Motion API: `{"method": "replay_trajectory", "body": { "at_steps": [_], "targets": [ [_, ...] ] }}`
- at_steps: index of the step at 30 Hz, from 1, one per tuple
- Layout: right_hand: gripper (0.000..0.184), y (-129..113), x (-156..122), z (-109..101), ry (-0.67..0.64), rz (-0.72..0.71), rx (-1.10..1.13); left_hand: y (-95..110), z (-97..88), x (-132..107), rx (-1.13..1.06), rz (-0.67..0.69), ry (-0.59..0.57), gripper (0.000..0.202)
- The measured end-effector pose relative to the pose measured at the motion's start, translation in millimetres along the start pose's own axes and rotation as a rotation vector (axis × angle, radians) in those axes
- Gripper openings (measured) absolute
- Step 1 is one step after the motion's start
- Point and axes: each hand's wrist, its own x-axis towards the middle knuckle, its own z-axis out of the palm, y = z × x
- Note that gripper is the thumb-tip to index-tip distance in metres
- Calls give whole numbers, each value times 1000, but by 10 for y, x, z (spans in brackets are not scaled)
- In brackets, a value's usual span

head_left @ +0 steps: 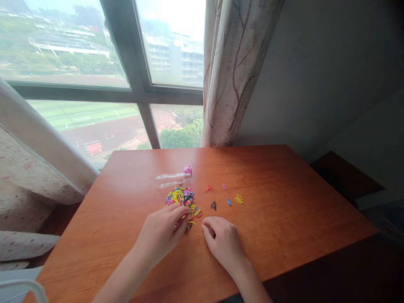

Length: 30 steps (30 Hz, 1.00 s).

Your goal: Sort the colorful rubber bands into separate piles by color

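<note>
A pile of small coloured rubber bands lies loosely on the wooden table, with yellow, pink, blue, red and black mixed together. Over the near edge of that pile is my left hand, its thumb and fingers curled in a pinch among the bands. My right hand rests on the tabletop just right of the pile, closed, fingers bent under; whatever it may hold is hidden. Beyond it, small separate groups lie apart by colour: red bands, a pink band, black bands, blue bands and yellow bands.
Behind the pile lies a clear plastic container with a pink top. The brown wooden table meets a window and a curtain at its far side. A white curved frame stands at lower left.
</note>
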Motion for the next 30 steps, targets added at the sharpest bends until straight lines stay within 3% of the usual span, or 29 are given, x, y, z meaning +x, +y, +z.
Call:
{"method": "replay_trajectory", "body": {
  "at_steps": [11,16,30],
  "targets": [
    [12,-15,14,-6,-8,0,-32,-189,298,-565,-112,-19,169,18],
    [13,-56,35,-30,-8,-4,-58,-239,377,-612,-111,-15,240,17],
    [16,-41,154,57,11,115,-127,-217,357,-607,-109,-48,174,17]
  ]
}}
